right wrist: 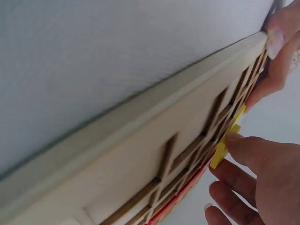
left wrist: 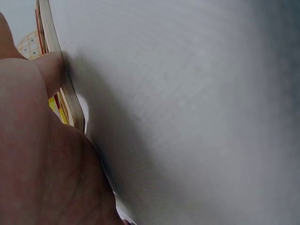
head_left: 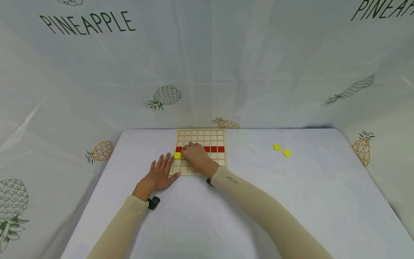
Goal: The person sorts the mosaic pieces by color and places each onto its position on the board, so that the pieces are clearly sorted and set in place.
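Observation:
A wooden grid board (head_left: pixel 201 132) lies flat near the table's back edge. Across one of its rows run several red square tiles (head_left: pixel 214 149), partly hidden by my right hand (head_left: pixel 197 157). A yellow tile (head_left: pixel 177 155) sits in the row below, at the left end. Between thumb and forefinger, my right hand pinches another yellow tile (right wrist: pixel 218 153) at the grid, just beside the first. My left hand (head_left: pixel 159 175) rests with spread fingers at the board's lower left corner, its thumb touching the edge.
Two loose yellow tiles, one farther left (head_left: pixel 277 147) and one nearer me (head_left: pixel 287 153), lie on the white table (head_left: pixel 310 187) to the right of the board. A pineapple-print cloth (head_left: pixel 271 72) hangs behind the table and at its sides.

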{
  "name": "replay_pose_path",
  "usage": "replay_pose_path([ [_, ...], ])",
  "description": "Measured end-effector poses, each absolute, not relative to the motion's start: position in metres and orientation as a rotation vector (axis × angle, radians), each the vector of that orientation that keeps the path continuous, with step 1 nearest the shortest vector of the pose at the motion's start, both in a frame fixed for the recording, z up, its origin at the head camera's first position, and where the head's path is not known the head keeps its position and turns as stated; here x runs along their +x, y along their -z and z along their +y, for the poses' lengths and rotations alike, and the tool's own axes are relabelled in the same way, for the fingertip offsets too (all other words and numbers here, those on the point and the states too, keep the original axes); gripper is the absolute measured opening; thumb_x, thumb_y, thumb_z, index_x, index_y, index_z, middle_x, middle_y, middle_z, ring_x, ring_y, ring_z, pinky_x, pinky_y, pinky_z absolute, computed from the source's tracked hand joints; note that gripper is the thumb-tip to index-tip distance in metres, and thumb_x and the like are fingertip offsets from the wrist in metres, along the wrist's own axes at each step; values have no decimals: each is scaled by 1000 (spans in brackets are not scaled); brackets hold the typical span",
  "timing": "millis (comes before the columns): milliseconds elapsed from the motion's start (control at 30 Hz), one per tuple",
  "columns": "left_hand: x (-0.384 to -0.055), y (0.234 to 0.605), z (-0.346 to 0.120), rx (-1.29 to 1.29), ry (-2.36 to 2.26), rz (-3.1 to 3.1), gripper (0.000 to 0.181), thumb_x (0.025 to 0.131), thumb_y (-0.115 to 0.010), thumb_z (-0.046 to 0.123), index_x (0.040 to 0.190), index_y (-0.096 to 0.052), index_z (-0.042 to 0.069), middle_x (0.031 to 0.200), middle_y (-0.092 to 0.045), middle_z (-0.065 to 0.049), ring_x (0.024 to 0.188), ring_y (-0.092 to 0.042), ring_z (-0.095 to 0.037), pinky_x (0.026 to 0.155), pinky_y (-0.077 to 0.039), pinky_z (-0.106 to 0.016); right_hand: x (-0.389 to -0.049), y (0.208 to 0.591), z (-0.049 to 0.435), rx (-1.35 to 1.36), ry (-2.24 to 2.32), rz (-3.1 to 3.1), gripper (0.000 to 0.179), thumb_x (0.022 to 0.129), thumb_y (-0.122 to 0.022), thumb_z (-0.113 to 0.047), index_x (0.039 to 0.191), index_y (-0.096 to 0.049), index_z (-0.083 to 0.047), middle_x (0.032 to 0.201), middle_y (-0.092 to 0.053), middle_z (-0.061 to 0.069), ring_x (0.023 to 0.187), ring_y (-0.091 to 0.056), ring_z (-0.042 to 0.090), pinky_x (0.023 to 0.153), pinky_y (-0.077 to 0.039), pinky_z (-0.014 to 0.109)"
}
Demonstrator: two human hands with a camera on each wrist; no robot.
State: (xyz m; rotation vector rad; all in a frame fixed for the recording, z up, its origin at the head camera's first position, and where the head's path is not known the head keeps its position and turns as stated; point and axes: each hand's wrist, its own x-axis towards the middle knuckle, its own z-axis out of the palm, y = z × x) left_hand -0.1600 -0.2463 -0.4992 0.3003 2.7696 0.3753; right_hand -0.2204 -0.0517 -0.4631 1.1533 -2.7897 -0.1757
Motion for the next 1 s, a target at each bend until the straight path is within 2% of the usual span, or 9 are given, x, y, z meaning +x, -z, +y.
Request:
replay_pose_path([
  [167,-159,498,-245,294,-350,2761,86,109,-47,51,169,-12,1,177,1,-22,162,4,-45,127,2,-67,-222,463,-52,1130,198,-2820,26,102,-74,-15,128,-76,-20,127,-74,-1,117,-67,19,104,-56,35],
  [433,-160,504,-246,302,-353,2786,87,108,-51,49,168,-13,-1,176,-1,-24,162,2,-47,126,1,-69,-224,464,-54,1124,174,-2834,29,99,-77,-17,128,-76,-21,129,-73,-2,122,-67,19,107,-55,38],
  [600,-161,504,-246,299,-343,2777,88,108,-49,52,169,-12,0,177,0,-22,162,3,-46,126,1,-68,-224,466,-55,1111,175,-2836,28,99,-77,-17,127,-77,-21,128,-73,-2,121,-66,18,106,-55,37],
  [1000,-157,490,-242,289,-339,2751,86,109,-47,50,168,-11,-1,176,1,-24,162,5,-47,126,2,-68,-211,464,-50,1156,218,-2803,24,100,-75,-16,124,-79,-17,128,-73,1,117,-66,19,101,-57,34],
])
